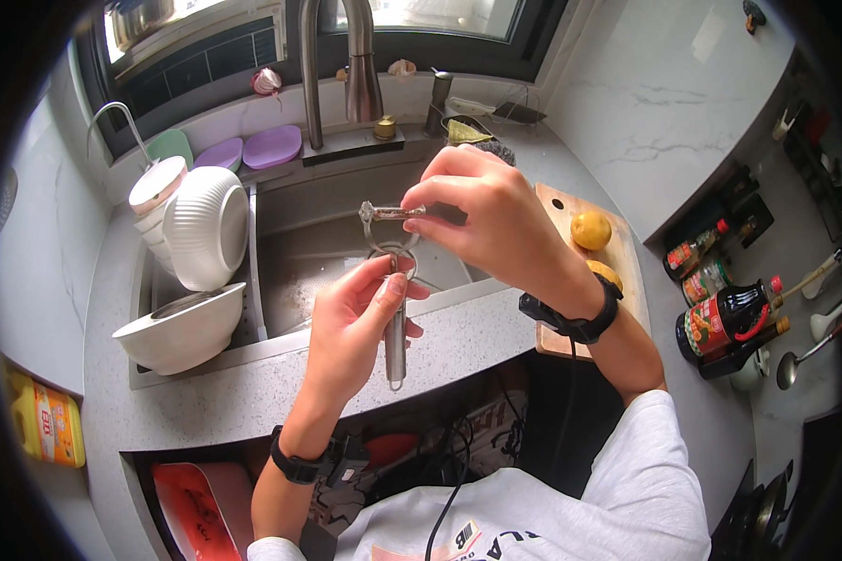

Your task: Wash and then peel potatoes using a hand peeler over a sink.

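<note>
A metal Y-shaped peeler point(396, 343) is held upright over the front edge of the sink point(309, 231). My left hand point(361, 308) grips its handle, thumb on the near face and the looped end pointing down. The fingertips of my right hand point(473, 200) pinch the right end of the peeler's blade point(391, 213), which has dark marks along it. Right of the sink, under my right forearm, lies a wooden cutting board point(558, 342) with two round yellow potatoes or fruits; one of them point(591, 230) is fully visible, the other partly behind my wrist.
White bowls point(207, 228) and a larger white dish point(182, 333) stand in a rack at the sink's left. A pull-down faucet point(363, 84) rises behind. Purple dishes point(272, 146) line the back ledge. Sauce bottles point(723, 315) stand far right. A black cable point(456, 484) hangs before me.
</note>
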Motion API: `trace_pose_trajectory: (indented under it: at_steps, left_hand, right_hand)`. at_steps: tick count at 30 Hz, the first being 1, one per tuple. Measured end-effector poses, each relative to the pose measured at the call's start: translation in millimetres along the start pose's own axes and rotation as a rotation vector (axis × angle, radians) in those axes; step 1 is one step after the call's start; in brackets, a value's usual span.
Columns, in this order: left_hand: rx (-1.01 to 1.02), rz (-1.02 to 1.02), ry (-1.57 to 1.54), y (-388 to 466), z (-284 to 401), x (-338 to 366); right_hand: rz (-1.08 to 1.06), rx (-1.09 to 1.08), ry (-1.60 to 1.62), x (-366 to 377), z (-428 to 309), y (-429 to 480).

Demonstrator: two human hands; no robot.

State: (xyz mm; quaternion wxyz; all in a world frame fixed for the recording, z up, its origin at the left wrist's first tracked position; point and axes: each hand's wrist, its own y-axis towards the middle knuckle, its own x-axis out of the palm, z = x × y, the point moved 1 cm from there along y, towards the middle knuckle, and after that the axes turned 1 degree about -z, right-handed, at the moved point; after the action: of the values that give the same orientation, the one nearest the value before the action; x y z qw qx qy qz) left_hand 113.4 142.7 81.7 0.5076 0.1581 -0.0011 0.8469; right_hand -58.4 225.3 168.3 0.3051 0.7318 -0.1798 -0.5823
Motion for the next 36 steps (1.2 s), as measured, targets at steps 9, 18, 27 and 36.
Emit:
trace_pose_trajectory:
  at_steps: [9, 18, 27, 36]
  left_hand:
    - [0.03, 0.044, 0.005, 0.9, -5.1, 4.7]
    - [0.108, 0.028, 0.18, 1.3, -16.7, 11.0]
    - [0.258, 0.078, 0.496, 0.6, -11.9, 18.7]
    - [0.336, 0.089, 0.626, -3.1, -4.3, 6.5]
  right_hand:
    - [0.096, -0.038, -0.055, -0.4, -1.7, -2.2]
    - [0.125, 0.004, -0.079, -30.0, -14.2, -26.8]
    - [-0.095, -0.015, 0.24, -47.0, -1.5, -12.2]
    - [-0.257, -0.236, 0.102, -40.9, -1.2, 8.9]
